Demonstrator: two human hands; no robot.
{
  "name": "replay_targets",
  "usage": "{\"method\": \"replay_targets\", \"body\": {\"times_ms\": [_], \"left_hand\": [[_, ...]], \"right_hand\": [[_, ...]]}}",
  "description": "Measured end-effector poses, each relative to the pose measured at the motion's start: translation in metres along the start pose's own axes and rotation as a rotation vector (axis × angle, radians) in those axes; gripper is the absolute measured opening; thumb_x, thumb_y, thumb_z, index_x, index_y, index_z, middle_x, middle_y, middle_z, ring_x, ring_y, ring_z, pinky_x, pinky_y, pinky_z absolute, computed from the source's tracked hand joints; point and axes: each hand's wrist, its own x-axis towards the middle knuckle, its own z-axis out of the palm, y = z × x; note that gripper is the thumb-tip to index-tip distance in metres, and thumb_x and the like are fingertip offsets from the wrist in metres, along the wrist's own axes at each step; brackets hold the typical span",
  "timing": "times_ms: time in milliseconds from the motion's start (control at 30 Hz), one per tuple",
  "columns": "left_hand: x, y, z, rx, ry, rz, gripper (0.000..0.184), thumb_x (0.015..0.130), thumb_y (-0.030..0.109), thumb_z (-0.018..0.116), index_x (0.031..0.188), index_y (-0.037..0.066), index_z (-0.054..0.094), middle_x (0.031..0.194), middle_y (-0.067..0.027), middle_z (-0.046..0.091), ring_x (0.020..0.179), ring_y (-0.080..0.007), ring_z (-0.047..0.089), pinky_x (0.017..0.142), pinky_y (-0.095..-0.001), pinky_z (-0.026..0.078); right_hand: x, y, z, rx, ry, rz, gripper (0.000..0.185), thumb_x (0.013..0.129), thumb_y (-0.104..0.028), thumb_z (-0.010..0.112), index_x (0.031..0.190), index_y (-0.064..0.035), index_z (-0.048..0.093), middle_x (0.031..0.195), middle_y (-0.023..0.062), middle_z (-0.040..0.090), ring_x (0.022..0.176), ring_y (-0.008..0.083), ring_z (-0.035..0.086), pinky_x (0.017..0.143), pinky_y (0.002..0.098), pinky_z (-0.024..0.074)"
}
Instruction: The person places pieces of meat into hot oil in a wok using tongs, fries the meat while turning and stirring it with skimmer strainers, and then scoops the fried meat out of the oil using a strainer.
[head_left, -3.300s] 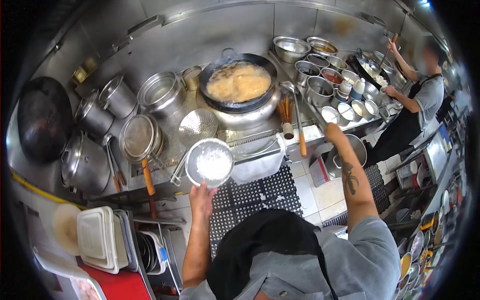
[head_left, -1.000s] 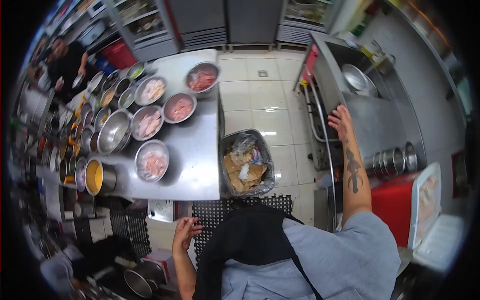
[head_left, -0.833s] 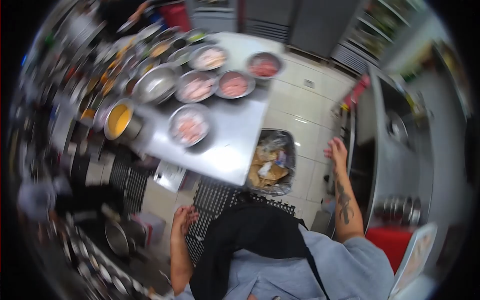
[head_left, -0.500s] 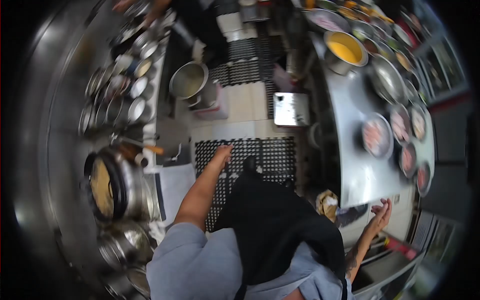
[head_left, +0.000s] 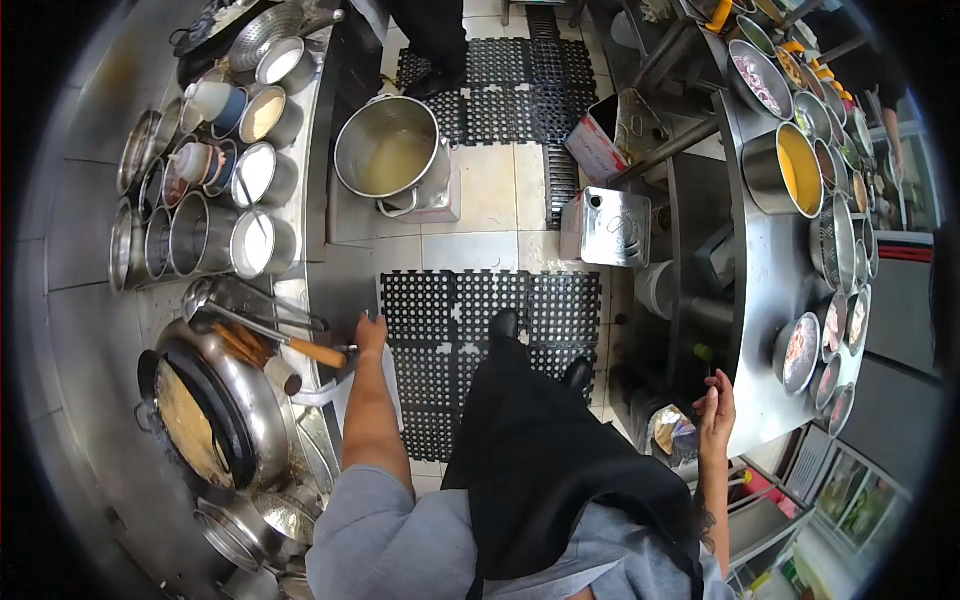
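At the front edge of the stove counter [head_left: 315,250], my left hand [head_left: 371,333] has its fingers curled beside a small metal lever; what they close on is hidden. The orange wooden handle of a ladle [head_left: 318,352] ends just left of that hand. Further left, a black wok [head_left: 240,440] holds bubbling tan liquid. My right hand [head_left: 715,408] is raised near the steel table [head_left: 755,400], empty, with its fingers apart.
A large pot [head_left: 430,150] of cloudy liquid stands ahead on the floor side. Metal tins [head_left: 615,228] are right of it. Black mats [head_left: 480,330] cover the floor. Bowls of meat [head_left: 800,352] line the right table. Another person's legs [head_left: 425,40] show at the top.
The view has turned from the meat table and sink back to the stove aisle. My left hand has gone from above the mat to the stove edge. The bowl of white powder held earlier is out of my hands.
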Motion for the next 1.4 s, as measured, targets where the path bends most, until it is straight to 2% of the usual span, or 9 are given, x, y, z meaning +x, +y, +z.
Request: {"method": "replay_targets", "body": {"times_ms": [267, 467, 600, 667, 733, 1000, 1100, 1233, 1400], "left_hand": [[0.02, -0.031, 0.015, -0.55, 0.026, 0.034, 0.023, 0.071, 0.014, 0.069, 0.08, 0.0, 0.054, 0.064, 0.0014, 0.048, 0.058, -0.01, 0.044, 0.055, -0.0258, 0.041], [-0.059, -0.009, -0.006, -0.469, 0.49, 0.347, 0.033, 0.076, 0.016, 0.063, 0.101, -0.005, 0.053, 0.094, -0.0125, 0.058, 0.083, -0.0203, 0.056, 0.076, -0.0303, 0.045], [-0.135, -0.109, 0.066, -0.749, 0.156, -0.143, 0.049, 0.079, 0.027, 0.058, 0.115, -0.005, 0.048, 0.114, -0.0175, 0.052, 0.103, -0.0298, 0.051, 0.091, -0.0381, 0.039], [-0.183, -0.137, 0.045, -1.462, 0.131, -0.863, 0.052, 0.079, 0.03, 0.057, 0.119, -0.002, 0.046, 0.118, -0.0175, 0.05, 0.107, -0.0303, 0.048, 0.092, -0.041, 0.038], [-0.186, -0.232, 0.074, -1.841, 0.175, -0.539, 0.056, 0.077, 0.033, 0.058, 0.12, 0.0, 0.044, 0.117, -0.0151, 0.051, 0.103, -0.0309, 0.052, 0.086, -0.0443, 0.042], [-0.264, -0.163, -0.006, -1.246, 0.72, -0.883, 0.038, 0.071, 0.02, 0.064, 0.09, -0.011, 0.056, 0.08, -0.0122, 0.058, 0.062, -0.0212, 0.053, 0.058, -0.0318, 0.046], [-0.284, -0.166, 0.022, -1.714, 0.467, -0.45, 0.032, 0.072, 0.018, 0.064, 0.095, -0.003, 0.058, 0.078, -0.0074, 0.057, 0.063, -0.0156, 0.051, 0.057, -0.0287, 0.044], [-0.319, -0.085, -0.019, -2.344, 0.117, -0.19, 0.044, 0.077, 0.022, 0.058, 0.115, 0.002, 0.047, 0.104, -0.0117, 0.059, 0.095, -0.0285, 0.056, 0.085, -0.0413, 0.043], [-0.379, -0.051, -0.072, -2.301, -0.137, 0.147, 0.048, 0.084, 0.035, 0.047, 0.12, 0.004, 0.046, 0.116, -0.0124, 0.054, 0.107, -0.029, 0.051, 0.092, -0.0458, 0.039]], "right_hand": [[0.016, -0.035, 0.025, -0.094, -0.084, -0.052, 0.032, 0.09, -0.011, 0.045, 0.12, -0.0002, 0.043, 0.099, 0.0087, 0.053, 0.066, 0.0093, 0.049, 0.06, 0.0219, 0.0438], [0.032, -0.057, 0.046, -0.093, -0.169, -0.166, 0.033, 0.088, -0.008, 0.049, 0.12, -0.0018, 0.044, 0.097, 0.0065, 0.052, 0.067, 0.008, 0.048, 0.06, 0.0206, 0.0426], [0.042, -0.054, 0.049, -0.124, -0.223, -0.282, 0.035, 0.086, -0.005, 0.052, 0.12, -0.0008, 0.043, 0.098, 0.0065, 0.051, 0.065, 0.007, 0.046, 0.059, 0.019, 0.0411], [0.044, -0.051, 0.043, -0.11, -0.239, -0.324, 0.036, 0.085, -0.005, 0.053, 0.12, -0.0007, 0.043, 0.098, 0.0068, 0.051, 0.063, 0.0071, 0.046, 0.058, 0.019, 0.0408], [0.047, -0.043, 0.033, -0.101, -0.264, -0.375, 0.037, 0.085, -0.004, 0.054, 0.12, -0.0005, 0.043, 0.098, 0.0071, 0.051, 0.062, 0.0073, 0.045, 0.058, 0.019, 0.0405], [0.083, -0.044, 0.029, -0.179, -0.519, -0.632, 0.038, 0.082, -0.006, 0.058, 0.118, -0.0009, 0.047, 0.093, 0.0056, 0.053, 0.056, 0.0074, 0.045, 0.053, 0.0195, 0.04], [0.113, -0.013, 0.096, -0.029, -0.725, -0.75, 0.036, 0.084, -0.009, 0.057, 0.117, -0.0025, 0.047, 0.091, 0.0032, 0.055, 0.056, 0.0063, 0.05, 0.05, 0.0194, 0.0419], [0.027, -0.052, 0.222, 0.064, -1.26, -0.189, 0.032, 0.086, -0.023, 0.054, 0.111, -0.0049, 0.051, 0.092, 0.0067, 0.059, 0.064, 0.0155, 0.06, 0.049, 0.0233, 0.046], [-0.132, -0.079, 0.302, -0.229, -1.727, 0.04, 0.056, 0.08, -0.052, 0.052, 0.117, -0.011, 0.046, 0.095, 0.0069, 0.056, 0.081, 0.0206, 0.054, 0.069, 0.0395, 0.0452]]}}
